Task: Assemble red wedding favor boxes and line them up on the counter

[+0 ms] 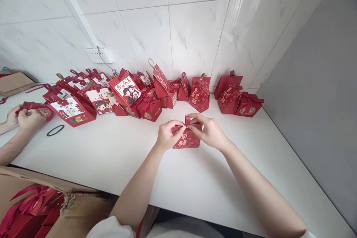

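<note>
A small red gift box with gold characters stands on the white table in front of me. My left hand pinches its top edge from the left. From the right, my right hand pinches the red ribbon tab at the top of the box. Both hands are closed on the box top.
Several finished red gift boxes line the tiled wall at the back. Another person's hands hold a red box at the far left, near a black hair tie. A cardboard carton with red ribbons sits at lower left. A grey wall bounds the right.
</note>
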Demonstrator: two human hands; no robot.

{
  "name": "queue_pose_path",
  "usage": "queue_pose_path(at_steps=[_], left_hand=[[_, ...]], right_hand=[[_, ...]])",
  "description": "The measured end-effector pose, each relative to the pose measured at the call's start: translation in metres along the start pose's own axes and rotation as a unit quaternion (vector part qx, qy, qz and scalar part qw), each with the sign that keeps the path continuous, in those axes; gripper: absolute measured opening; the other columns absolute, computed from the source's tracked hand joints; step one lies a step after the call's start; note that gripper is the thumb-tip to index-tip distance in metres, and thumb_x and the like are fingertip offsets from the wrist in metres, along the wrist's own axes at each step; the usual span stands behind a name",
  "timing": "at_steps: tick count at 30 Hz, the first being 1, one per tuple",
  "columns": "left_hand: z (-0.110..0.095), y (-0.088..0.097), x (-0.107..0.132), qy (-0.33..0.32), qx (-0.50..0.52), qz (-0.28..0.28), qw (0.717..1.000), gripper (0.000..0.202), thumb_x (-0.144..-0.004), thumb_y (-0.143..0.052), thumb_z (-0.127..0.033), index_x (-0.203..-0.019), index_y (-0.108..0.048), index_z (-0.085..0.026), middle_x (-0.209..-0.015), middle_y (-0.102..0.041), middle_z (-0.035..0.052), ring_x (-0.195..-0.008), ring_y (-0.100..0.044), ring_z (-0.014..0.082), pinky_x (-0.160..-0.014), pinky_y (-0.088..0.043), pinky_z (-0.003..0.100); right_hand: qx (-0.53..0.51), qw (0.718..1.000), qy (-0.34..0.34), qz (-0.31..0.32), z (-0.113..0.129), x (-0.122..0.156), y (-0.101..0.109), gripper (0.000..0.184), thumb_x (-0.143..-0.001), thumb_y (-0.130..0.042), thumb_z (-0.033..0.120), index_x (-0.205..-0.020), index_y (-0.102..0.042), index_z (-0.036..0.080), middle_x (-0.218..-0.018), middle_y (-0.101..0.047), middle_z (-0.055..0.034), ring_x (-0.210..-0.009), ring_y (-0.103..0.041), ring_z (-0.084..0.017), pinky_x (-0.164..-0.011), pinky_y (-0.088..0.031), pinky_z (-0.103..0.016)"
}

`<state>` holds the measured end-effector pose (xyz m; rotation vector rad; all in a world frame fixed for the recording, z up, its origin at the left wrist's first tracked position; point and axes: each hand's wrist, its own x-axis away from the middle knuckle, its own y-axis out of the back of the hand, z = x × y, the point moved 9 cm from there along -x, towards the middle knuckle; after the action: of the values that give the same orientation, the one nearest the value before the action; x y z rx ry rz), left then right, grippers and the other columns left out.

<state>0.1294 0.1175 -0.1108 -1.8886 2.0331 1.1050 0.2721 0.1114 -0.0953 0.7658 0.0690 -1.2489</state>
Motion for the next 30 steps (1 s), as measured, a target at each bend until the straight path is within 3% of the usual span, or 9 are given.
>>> queue_pose_path(at_steps=[8, 13, 19, 24, 26, 30], left_hand=[[0.002, -0.003, 0.003, 0.005, -0.009, -0.011, 1.0, 0.004, -0.08, -0.065, -0.022, -0.082, -0.066, -0.018, -0.076, -0.069, 0.0013, -0.068, -0.063, 0.0125, -0.065, -0.051, 0.023], [0.0, -0.003, 0.003, 0.003, -0.018, -0.018, 1.0, 0.004, -0.08, -0.064, -0.022, -0.082, -0.065, -0.019, -0.077, -0.069, 0.0013, -0.068, -0.063, 0.0125, -0.066, -0.051, 0.023], [0.009, -0.003, 0.002, 0.033, 0.014, -0.017, 0.999, 0.006, -0.081, -0.064, -0.024, -0.081, -0.065, -0.018, -0.077, -0.068, 0.0016, -0.07, -0.063, 0.0129, -0.068, -0.051, 0.024], [0.013, -0.001, 0.001, 0.053, 0.033, -0.02, 0.998, 0.009, -0.081, -0.065, -0.026, -0.079, -0.064, -0.017, -0.074, -0.066, 0.0012, -0.068, -0.062, 0.0129, -0.066, -0.05, 0.024], [0.012, -0.002, 0.001, 0.049, 0.034, -0.014, 0.998, 0.008, -0.081, -0.065, -0.026, -0.079, -0.064, -0.018, -0.075, -0.066, 0.0011, -0.07, -0.062, 0.0129, -0.068, -0.05, 0.024], [0.009, -0.003, 0.001, 0.036, 0.027, -0.01, 0.999, 0.008, -0.081, -0.064, -0.025, -0.08, -0.064, -0.018, -0.077, -0.067, 0.0013, -0.072, -0.062, 0.0132, -0.07, -0.05, 0.024]], right_hand=[[0.018, 1.0, 0.004, 0.002, 0.002, 0.0, -0.001, 0.027, -0.088, -0.052, 0.022, -0.115, -0.055, 0.025, -0.089, -0.07, -0.0005, -0.071, -0.063, -0.014, -0.073, -0.05, -0.027], [0.025, 1.0, -0.002, -0.015, 0.001, 0.002, -0.002, 0.037, -0.088, -0.052, 0.022, -0.124, -0.045, 0.026, -0.087, -0.068, -0.0002, -0.076, -0.064, -0.016, -0.075, -0.049, -0.029], [-0.029, 0.999, -0.026, -0.013, -0.006, 0.001, -0.003, 0.034, -0.089, -0.053, 0.025, -0.122, -0.044, 0.027, -0.089, -0.069, 0.0, -0.075, -0.063, -0.016, -0.074, -0.049, -0.028], [-0.035, 0.998, -0.055, 0.02, -0.012, -0.002, -0.001, 0.013, -0.09, -0.053, 0.03, -0.098, -0.06, 0.023, -0.089, -0.07, -0.0001, -0.072, -0.06, -0.014, -0.07, -0.046, -0.027], [-0.01, 0.998, -0.058, 0.025, -0.011, -0.002, 0.002, 0.013, -0.089, -0.053, 0.03, -0.088, -0.063, 0.022, -0.085, -0.069, 0.0006, -0.07, -0.059, -0.013, -0.068, -0.045, -0.027], [-0.005, 0.998, -0.046, 0.033, -0.007, -0.002, 0.002, 0.011, -0.087, -0.055, 0.027, -0.088, -0.064, 0.022, -0.085, -0.069, 0.0012, -0.071, -0.06, -0.013, -0.068, -0.045, -0.025]])
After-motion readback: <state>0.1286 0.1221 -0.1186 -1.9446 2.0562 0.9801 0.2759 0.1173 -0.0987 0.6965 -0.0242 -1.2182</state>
